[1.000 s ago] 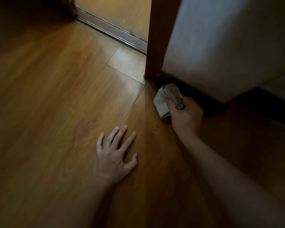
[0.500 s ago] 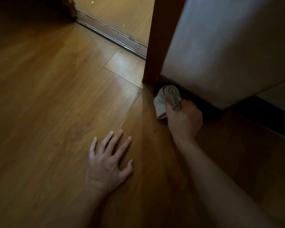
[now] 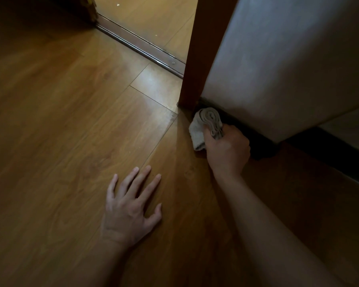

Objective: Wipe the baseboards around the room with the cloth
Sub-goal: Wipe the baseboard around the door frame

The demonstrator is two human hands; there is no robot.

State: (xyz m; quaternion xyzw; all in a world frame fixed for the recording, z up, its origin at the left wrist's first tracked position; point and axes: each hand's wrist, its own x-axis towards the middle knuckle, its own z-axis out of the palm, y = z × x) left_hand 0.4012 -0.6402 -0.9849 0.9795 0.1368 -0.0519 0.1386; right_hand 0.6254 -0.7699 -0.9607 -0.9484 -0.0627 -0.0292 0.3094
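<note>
At door frame [image 3: 197, 69] foot: right hand [image 3: 226, 150] fingers gripping cloth [image 3: 205, 125] against baseboard [image 3: 259, 141], its length running rightward. Left hand [image 3: 131, 210] resting flat, fingers spread.

Glossy wood-look floor [image 3: 71, 121], matt pale wall [image 3: 288, 69], soft ribbed cloth [image 3: 207, 125]

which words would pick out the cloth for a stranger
Find the brown door post beside the white wall. At its foot, by the dark baseboard, the right hand grips a bunched cloth. It is the only pale, crumpled thing there.
</note>
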